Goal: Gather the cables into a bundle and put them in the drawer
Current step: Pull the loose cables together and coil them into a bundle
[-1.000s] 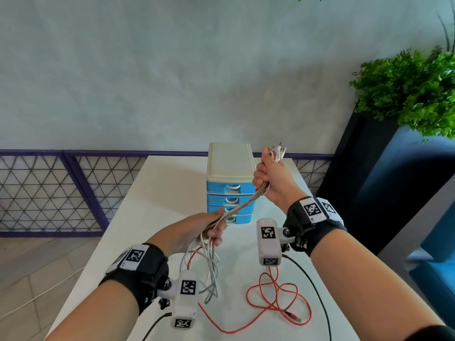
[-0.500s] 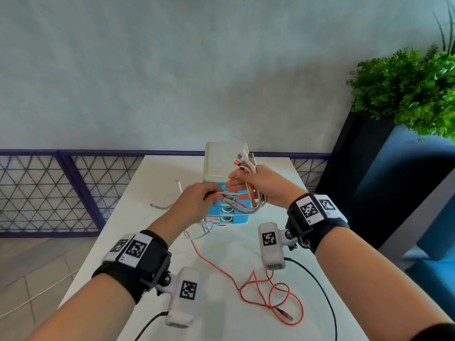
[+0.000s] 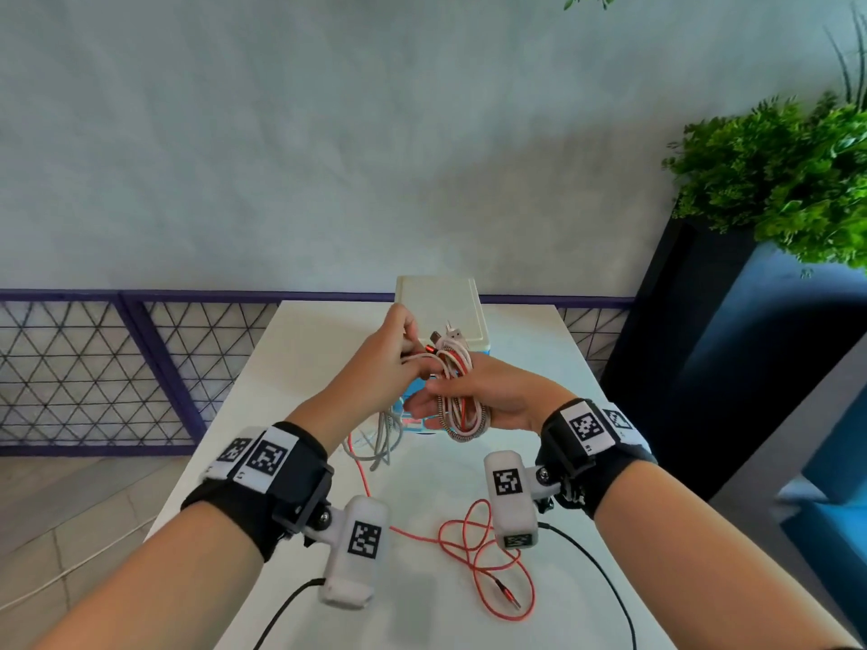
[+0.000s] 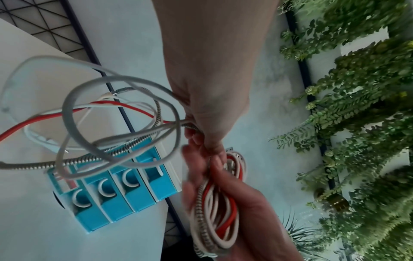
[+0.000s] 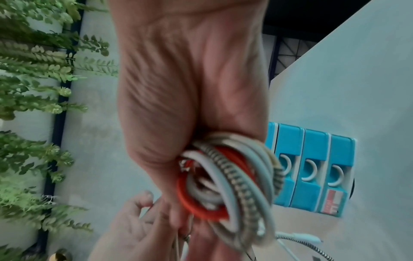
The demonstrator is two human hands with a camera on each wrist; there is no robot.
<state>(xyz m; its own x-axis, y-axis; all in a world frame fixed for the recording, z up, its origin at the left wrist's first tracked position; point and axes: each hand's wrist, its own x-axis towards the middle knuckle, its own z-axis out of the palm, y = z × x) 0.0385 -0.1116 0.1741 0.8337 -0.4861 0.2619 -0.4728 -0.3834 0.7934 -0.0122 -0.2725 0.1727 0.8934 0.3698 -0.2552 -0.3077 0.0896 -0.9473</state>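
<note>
In front of the blue drawer unit (image 3: 438, 316), above the white table (image 3: 300, 368), the right hand (image 3: 492, 396) has its fingers curled round a coiled bundle of red, white and braided cables (image 3: 462, 408). Just left of the unit, the left hand (image 3: 375, 368) pinches the loose strands; the red cable's tail (image 3: 483, 555) lies on the table, nearer the person.

Cable strands (image 4: 125, 123) in left hand (image 4: 212, 88)
</note>
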